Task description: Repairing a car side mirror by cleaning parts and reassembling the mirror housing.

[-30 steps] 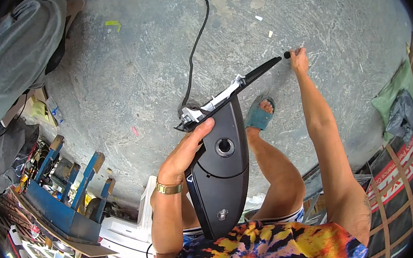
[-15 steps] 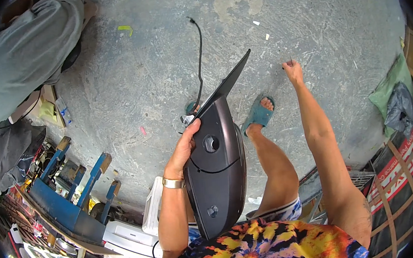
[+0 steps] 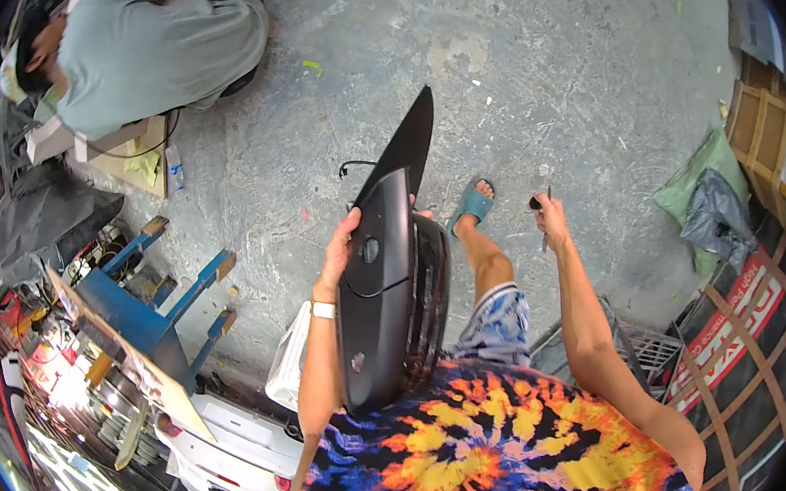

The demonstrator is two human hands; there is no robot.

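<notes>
A black car side mirror (image 3: 380,289) is held upright in front of my body. My left hand (image 3: 340,249) grips its left side, with a watch on that wrist; fingertips show at its far edge. A short black cable with a plug (image 3: 355,165) sticks out behind the pointed mounting end. Out to the right, away from the mirror, my right hand (image 3: 551,220) is closed round a thin, pen-like tool (image 3: 544,243) with a dark tip. A small dark round piece (image 3: 534,203) shows at its fingers; what it is I cannot make out.
A person in a grey shirt (image 3: 162,59) is bent over at the far left. Nearer on the left are a blue metal stand (image 3: 133,299) and a white car-shaped item (image 3: 233,455). Plastic bags (image 3: 716,205) and a strapped dark package (image 3: 735,355) line the right side.
The mirror has turned more upright, and its cable shows less. My right hand has drawn back toward my body. The view has shifted, bringing more of the person at the left into sight.
</notes>
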